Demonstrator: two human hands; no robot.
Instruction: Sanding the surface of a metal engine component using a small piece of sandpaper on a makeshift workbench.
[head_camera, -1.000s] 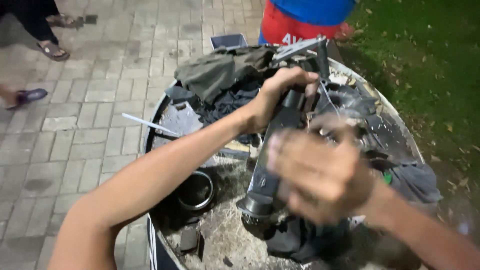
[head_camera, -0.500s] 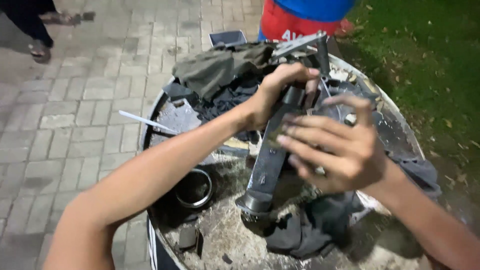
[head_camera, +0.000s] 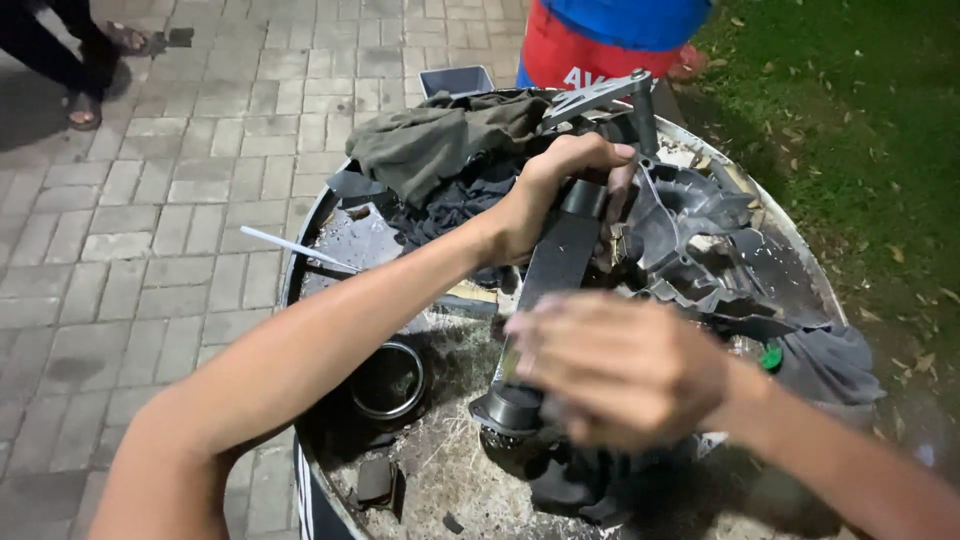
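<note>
My left hand (head_camera: 558, 190) grips the upper end of a long dark metal part (head_camera: 556, 262) that slants down over a round drum-top table (head_camera: 310, 230). The part ends below in a dark cylindrical socket (head_camera: 510, 408). My right hand (head_camera: 620, 368) is blurred and lies over the part's lower half, fingers curled toward it; whether it grips cannot be made out. A grey plastic engine cover (head_camera: 700, 235) lies just right of the left hand. A grey-green rag (head_camera: 440, 140) is heaped behind it.
A metal ring (head_camera: 390, 380) lies at the table's left front, a thin white stick (head_camera: 295, 248) at its left edge, a dark cloth (head_camera: 830, 365) at the right. A person in red and blue (head_camera: 600, 40) stands behind; sandalled feet (head_camera: 85, 105) are on the paving, grass at right.
My right hand has slid down from the part's upper middle to its lower half. The left hand keeps its hold at the top, and the view has shifted slightly.
</note>
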